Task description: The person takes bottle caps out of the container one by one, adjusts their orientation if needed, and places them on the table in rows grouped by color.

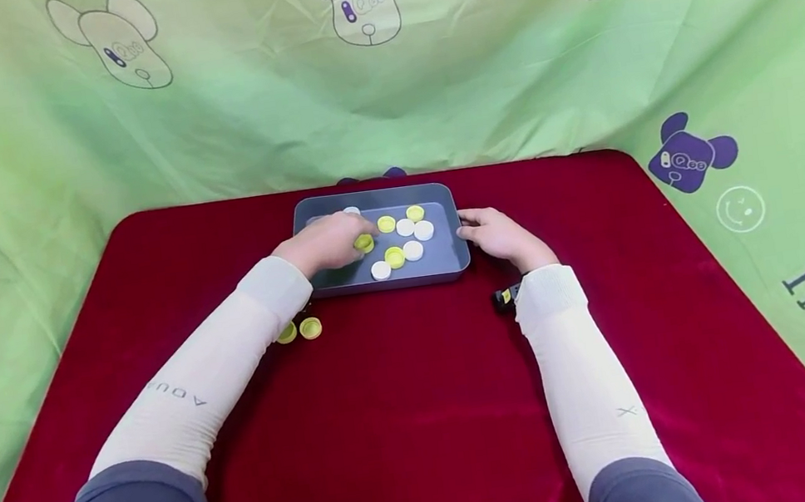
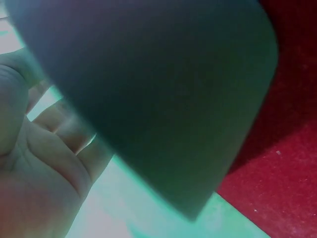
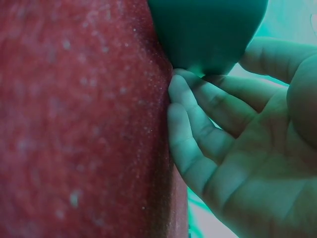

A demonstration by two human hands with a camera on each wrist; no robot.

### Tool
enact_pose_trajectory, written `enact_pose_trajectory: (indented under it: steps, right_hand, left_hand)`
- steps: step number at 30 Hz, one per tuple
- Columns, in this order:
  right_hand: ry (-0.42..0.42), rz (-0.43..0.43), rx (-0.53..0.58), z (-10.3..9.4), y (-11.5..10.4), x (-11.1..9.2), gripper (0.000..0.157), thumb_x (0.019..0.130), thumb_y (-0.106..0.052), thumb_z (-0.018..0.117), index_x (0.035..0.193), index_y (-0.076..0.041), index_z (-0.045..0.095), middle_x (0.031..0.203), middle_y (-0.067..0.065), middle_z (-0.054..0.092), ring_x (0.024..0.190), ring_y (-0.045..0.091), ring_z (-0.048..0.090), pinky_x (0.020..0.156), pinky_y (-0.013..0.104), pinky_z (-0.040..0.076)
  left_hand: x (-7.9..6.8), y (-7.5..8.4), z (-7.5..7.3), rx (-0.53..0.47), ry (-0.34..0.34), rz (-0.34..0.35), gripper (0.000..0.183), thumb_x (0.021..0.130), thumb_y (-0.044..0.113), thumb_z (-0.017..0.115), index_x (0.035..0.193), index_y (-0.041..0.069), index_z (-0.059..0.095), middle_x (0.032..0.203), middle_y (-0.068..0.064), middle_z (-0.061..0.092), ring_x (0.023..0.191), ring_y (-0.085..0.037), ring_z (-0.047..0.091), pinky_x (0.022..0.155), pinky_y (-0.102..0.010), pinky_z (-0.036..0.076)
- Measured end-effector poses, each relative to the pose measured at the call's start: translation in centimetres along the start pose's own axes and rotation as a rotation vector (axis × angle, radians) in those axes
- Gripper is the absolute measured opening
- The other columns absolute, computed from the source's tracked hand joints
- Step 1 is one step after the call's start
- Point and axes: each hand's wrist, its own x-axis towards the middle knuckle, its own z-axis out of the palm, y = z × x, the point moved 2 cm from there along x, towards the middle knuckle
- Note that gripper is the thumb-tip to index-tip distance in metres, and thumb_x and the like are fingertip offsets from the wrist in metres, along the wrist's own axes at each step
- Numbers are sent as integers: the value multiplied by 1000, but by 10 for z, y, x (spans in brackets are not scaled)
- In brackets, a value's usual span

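One green printed curtain [image 1: 385,111] is hung behind and beside the table, thin and wrinkled. Red cloth [image 1: 392,411] is spread over the tabletop, matte with a short nap; some drag is to be expected if anything is slid on it. The grey tray [image 1: 449,258] is set near the far edge, roughly centred: shallow rectangle, rounded corners, smooth walls. Judged stiff and fairly light, probably coated metal or hard plastic; best taken by both short end walls and kept level so the contents aren't slid about. Right hand [image 1: 497,235] is laid against the right end wall, fingers loosely extended, thumb apart; no wrap round the rim is seen. Left hand [image 1: 329,241] is held over the left part of the tray, one yellow cap [image 1: 366,244] just by its fingers; whether anything is pinched can't be told, fingertips being hidden. Round white caps [image 1: 424,230] and other yellow caps [image 1: 394,258] are scattered in the tray, two more yellow discs [image 1: 310,327] left on the cloth by the left sleeve [image 1: 234,351]. Likely plastic: feather-light, rigid, slippery, hardly fragile; best pinched across the rim.
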Motion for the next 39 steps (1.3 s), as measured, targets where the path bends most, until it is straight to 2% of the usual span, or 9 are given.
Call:
enact_pose_trajectory:
  steps: [4, 10, 19, 28, 34, 39]
  right_hand:
    - [4, 6, 22, 2, 3, 0, 51, 100, -15, 51, 147, -2, 40, 142, 14, 46, 124, 25, 45, 106, 43, 34]
    - [19, 10, 63, 2, 4, 2, 51, 99, -13, 52, 147, -2, 40, 138, 16, 50, 111, 29, 55, 102, 43, 39]
    - [0, 12, 39, 2, 6, 2, 52, 100, -15, 51, 148, -2, 38, 142, 16, 47, 115, 29, 53, 103, 43, 38]
    - [6, 2, 29, 1, 7, 3, 51, 99, -15, 51, 148, -2, 39, 139, 16, 50, 114, 28, 54, 102, 43, 38]
    - [7, -10, -4, 1, 7, 3, 51, 100, -15, 51, 147, -1, 39, 143, 15, 46, 126, 25, 45, 107, 43, 34]
    - [12, -6, 33, 1, 7, 3, 51, 99, -15, 52, 147, -2, 41, 143, 14, 46, 128, 25, 44, 107, 42, 34]
  left_hand:
    - [0, -1, 0, -6, -5, -18, 45, 89, 13, 67, 133, 19, 62, 129, -2, 60, 119, -20, 51, 97, -45, 44]
    - [2, -5, -3, -31, 4, -1, 42, 89, 11, 68, 131, 16, 64, 126, -4, 61, 117, -21, 53, 102, -41, 41]
    - [4, -6, 1, -26, -41, -33, 45, 90, 14, 68, 134, 19, 61, 130, -4, 59, 122, -22, 50, 101, -44, 41]
    - [4, -5, 1, -2, -26, -24, 40, 89, 12, 69, 128, 20, 66, 125, -3, 61, 114, -21, 52, 95, -46, 46]
    - [3, -5, 3, -6, -16, -25, 38, 88, 10, 68, 125, 21, 68, 122, -3, 62, 110, -21, 52, 93, -45, 47]
    - [1, -5, 2, -6, -18, -32, 39, 89, 10, 68, 126, 20, 68, 122, -3, 63, 110, -21, 52, 94, -44, 46]
